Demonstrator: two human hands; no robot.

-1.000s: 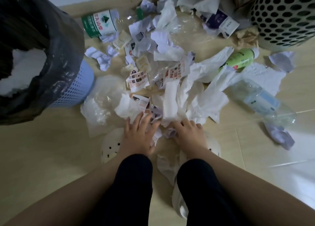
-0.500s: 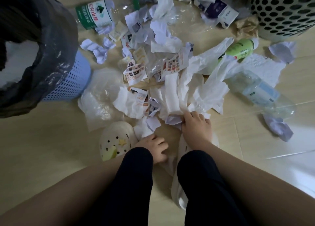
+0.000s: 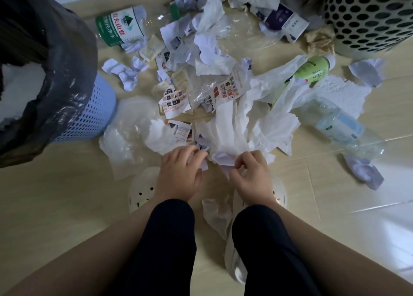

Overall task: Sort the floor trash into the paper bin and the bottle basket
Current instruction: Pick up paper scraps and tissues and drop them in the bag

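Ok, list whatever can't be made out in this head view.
Head view:
- Paper bin contents: the black liner and the left edge hide them.
- Bottle basket inside: cut off at the top right corner.
- Green bottle base: under white tissue.
- Whether the left hand or right hand grips a scrap: curled fingers cover it.

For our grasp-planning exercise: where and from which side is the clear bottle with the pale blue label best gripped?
Probably across the labelled middle of the clear bottle, reaching down from above with the right hand: it lies on its side on bare floor, its round body exposed there, while white tissue overlaps its pile-side end.
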